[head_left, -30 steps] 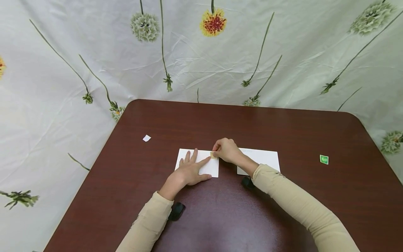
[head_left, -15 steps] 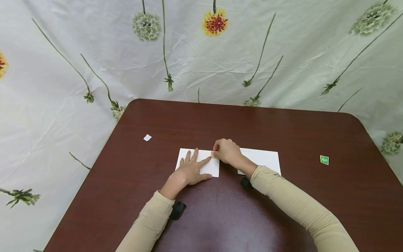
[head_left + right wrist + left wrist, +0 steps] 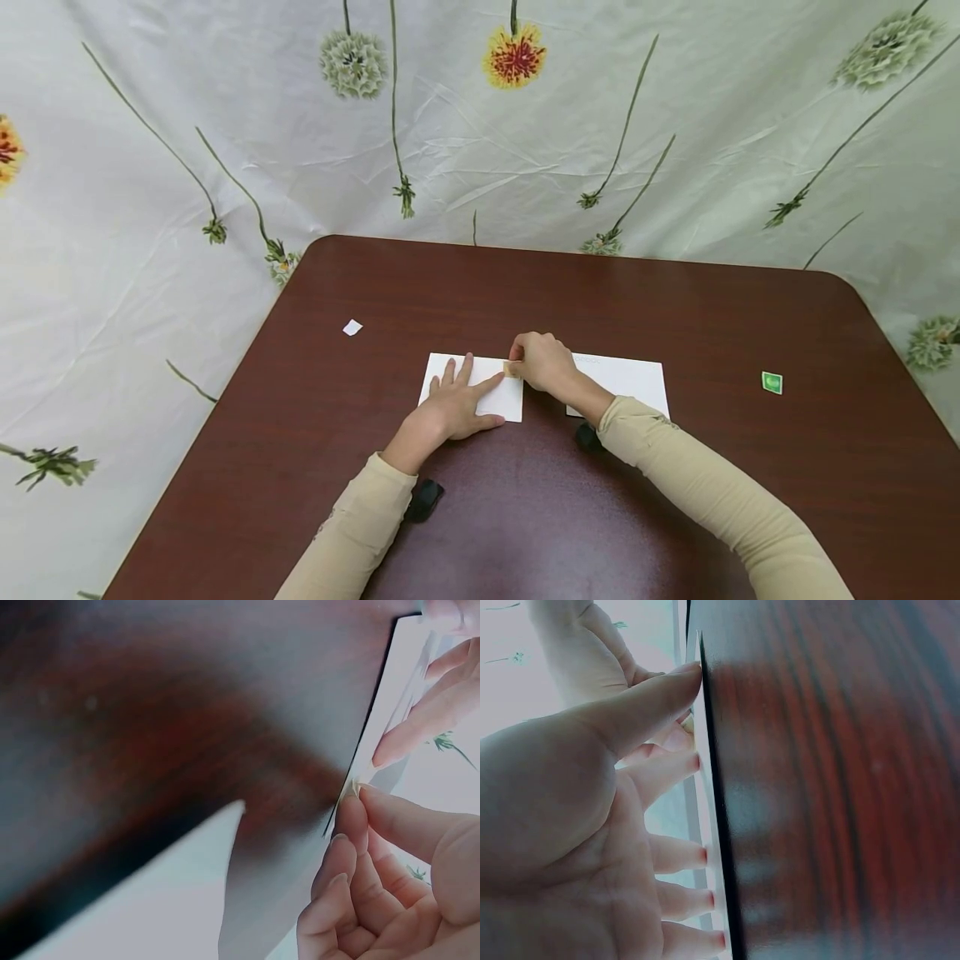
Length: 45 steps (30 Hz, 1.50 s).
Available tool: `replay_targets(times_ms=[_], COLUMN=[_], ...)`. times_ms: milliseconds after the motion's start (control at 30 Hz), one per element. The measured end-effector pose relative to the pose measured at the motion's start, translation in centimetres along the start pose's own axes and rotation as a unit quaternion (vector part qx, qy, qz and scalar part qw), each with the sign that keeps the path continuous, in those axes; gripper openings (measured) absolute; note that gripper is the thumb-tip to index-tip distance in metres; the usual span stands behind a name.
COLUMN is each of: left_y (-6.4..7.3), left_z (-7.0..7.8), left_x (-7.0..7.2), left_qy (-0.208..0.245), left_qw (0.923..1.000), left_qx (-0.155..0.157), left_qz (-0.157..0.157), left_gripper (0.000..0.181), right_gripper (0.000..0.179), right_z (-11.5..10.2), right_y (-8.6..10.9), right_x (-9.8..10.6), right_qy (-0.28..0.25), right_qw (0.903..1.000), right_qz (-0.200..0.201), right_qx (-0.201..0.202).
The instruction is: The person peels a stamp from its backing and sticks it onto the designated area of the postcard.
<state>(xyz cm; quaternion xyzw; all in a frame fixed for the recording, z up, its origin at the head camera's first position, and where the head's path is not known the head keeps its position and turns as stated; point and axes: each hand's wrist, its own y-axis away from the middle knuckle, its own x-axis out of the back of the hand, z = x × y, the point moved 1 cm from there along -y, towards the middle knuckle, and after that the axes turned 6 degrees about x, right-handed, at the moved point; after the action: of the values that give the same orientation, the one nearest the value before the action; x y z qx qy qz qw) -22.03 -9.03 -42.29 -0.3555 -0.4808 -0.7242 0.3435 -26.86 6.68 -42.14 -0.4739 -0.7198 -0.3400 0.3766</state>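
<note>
My left hand (image 3: 448,412) rests on a white envelope (image 3: 504,406) with its fingers spread, holding it flat to the table. In the left wrist view those fingertips press the envelope near its edge (image 3: 703,787). At the envelope's upper right corner lies a small yellowish stamp (image 3: 511,369). My right hand (image 3: 543,362) pinches the stamp's edge between thumb and forefinger, the other fingers curled in. The right wrist view shows this pinch on the stamp (image 3: 355,784) close up. Part of the stamp is hidden by the fingers.
A second white envelope (image 3: 628,379), with faint marks along its top, lies partly under my right forearm. A green stamp (image 3: 772,382) is at the right, a small white paper piece (image 3: 352,327) at the far left. A flowered cloth (image 3: 480,150) hangs behind the brown table (image 3: 600,292).
The head view has shifted very slightly. Both hands keep their places on the envelope and the stamp.
</note>
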Motion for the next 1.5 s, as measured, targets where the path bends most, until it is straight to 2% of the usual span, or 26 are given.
replay_targets(times_ms=[233, 500, 600, 700, 867, 933, 1067, 1167, 1233, 1500], left_y=[0.0, 0.2, 0.2, 0.2, 0.2, 0.2, 0.2, 0.2, 0.2, 0.3], left_z=[0.0, -0.3, -0.4, -0.4, -0.4, -0.4, -0.4, -0.4, -0.4, -0.4], left_x=[0.0, 0.1, 0.1, 0.1, 0.0, 0.1, 0.1, 0.1, 0.2, 0.3], left_qy=[0.001, 0.0, 0.002, 0.006, 0.01, 0.01, 0.009, 0.005, 0.004, 0.001], left_qw=[1.0, 0.9999, 0.9999, 0.9999, 0.9999, 0.9999, 0.9999, 0.9999, 0.9999, 1.0], left_qx=[-0.001, -0.011, -0.01, -0.009, -0.01, -0.009, -0.01, -0.01, -0.009, -0.006], left_qz=[0.0, 0.003, 0.002, 0.001, 0.002, 0.003, 0.004, 0.002, 0.002, -0.003], left_gripper=[0.067, 0.072, 0.073, 0.073, 0.072, 0.072, 0.071, 0.071, 0.071, 0.071], right_gripper=[0.007, 0.009, 0.011, 0.023, 0.048, 0.055, 0.065, 0.067, 0.066, 0.059], right_z=[0.2, 0.5, 0.6, 1.0, 1.6, 1.7, 2.0, 2.4, 2.6, 3.0], right_y=[0.0, -0.2, -0.1, 0.0, -0.3, -0.5, -1.0, -1.2, -1.2, -1.3], right_x=[0.0, 0.0, -0.1, -0.1, -0.1, -0.2, -0.5, -0.9, -1.1, -1.2], right_qy=[-0.013, 0.016, 0.016, 0.027, 0.091, 0.116, 0.153, 0.165, 0.169, 0.154], right_qw=[0.9999, 0.9998, 0.9997, 0.9983, 0.99, 0.9864, 0.9785, 0.9731, 0.9717, 0.973], right_qz=[0.005, -0.005, -0.011, -0.012, -0.01, -0.023, -0.081, -0.114, -0.117, -0.094], right_qx=[0.005, -0.005, 0.013, 0.05, 0.108, 0.114, 0.111, 0.113, 0.116, 0.144])
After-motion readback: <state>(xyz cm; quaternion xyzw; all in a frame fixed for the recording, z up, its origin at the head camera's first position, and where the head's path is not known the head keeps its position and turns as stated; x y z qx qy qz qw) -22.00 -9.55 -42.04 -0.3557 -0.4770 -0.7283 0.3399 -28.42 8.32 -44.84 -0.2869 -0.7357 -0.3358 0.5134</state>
